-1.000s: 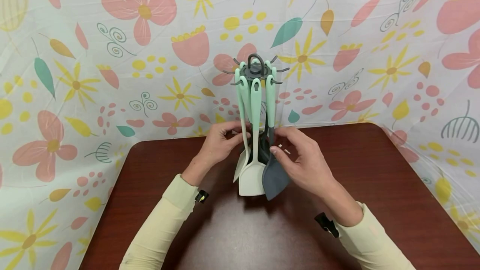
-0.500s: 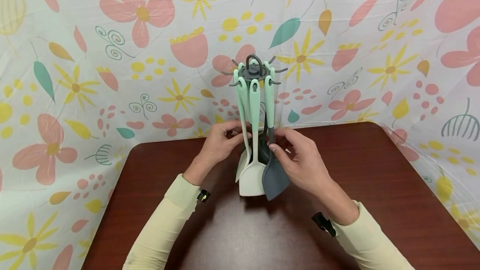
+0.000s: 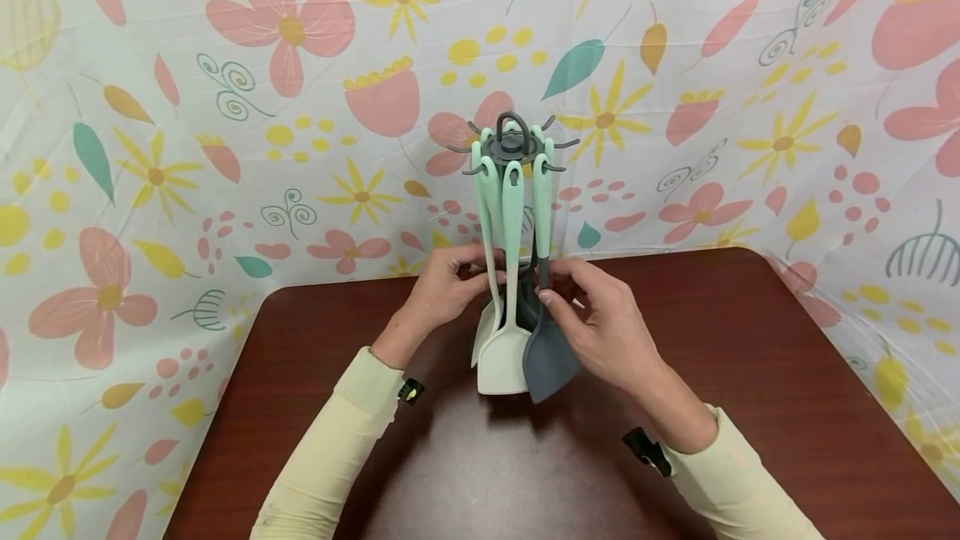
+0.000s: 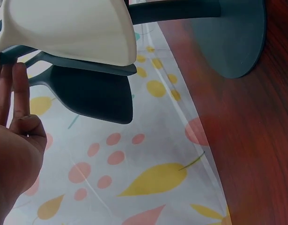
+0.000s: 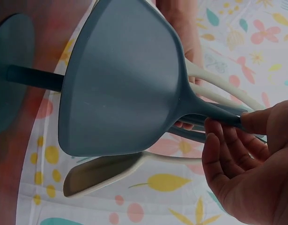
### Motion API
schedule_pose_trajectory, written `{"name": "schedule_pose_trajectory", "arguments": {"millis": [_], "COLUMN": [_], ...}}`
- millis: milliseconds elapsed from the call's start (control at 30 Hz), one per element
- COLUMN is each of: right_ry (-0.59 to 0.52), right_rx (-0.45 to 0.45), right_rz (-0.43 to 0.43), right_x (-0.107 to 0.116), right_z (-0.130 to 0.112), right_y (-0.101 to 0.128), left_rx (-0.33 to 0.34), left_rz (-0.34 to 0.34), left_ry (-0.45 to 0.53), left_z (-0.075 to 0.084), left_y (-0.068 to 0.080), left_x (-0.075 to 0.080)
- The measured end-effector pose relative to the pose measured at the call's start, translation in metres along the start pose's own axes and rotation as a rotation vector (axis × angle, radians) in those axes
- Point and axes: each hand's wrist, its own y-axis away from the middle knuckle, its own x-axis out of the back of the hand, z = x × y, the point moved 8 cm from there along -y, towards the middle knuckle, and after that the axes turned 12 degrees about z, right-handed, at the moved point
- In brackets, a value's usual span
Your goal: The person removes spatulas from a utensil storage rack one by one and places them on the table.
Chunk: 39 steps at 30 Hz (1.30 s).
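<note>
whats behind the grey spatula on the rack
Behind the grey spatula hang a cream spatula and other utensils, around the rack's dark post. The hands cover their necks.

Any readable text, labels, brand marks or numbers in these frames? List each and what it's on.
None readable in any view.
Utensil rack and its hanging utensils: no print or logo visible.
Grey spatula, pinched by the right hand: blade is plain.
Flowered backdrop: pattern only, no words.
Table: bare wood, no marks.

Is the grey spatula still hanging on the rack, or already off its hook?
On. The grey spatula hangs upright, its mint handle top looped over a hook of the rack. The right hand pinches its neck.
</note>
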Motion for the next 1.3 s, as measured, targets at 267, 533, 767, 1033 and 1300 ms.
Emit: {"name": "schedule_pose_trajectory", "arguments": {"millis": [267,533,767,1033,1300], "right_ry": [-0.010,-0.009,-0.014,-0.030,-0.038], "right_rx": [-0.011,-0.019,-0.020,-0.015,-0.012], "right_rz": [0.010,0.012,0.010,0.024,0.031], "right_x": [-0.0005,-0.0008,-0.0007,0.0016,0.0038], "right_z": [0.0002,0.0002,0.0000,-0.0020,-0.0021], "right_y": [-0.0004,0.0003,0.0004,-0.0003,-0.0011], "left_rx": [0.003,-0.011,-0.006,-0.021,-0.020], "left_rz": [0.001,0.000,-0.001,-0.001,0.002], "left_ry": [-0.026,-0.025,-0.015,0.002,-0.003], "left_z": [0.0007,0.0014,-0.0009,0.0006,0.0008], "left_y": [0.0003,0.0001,0.0009,0.0016,0.0010], "left_x": [0.0000,-0.0008,-0.0011,-0.0020,-0.0019]}}
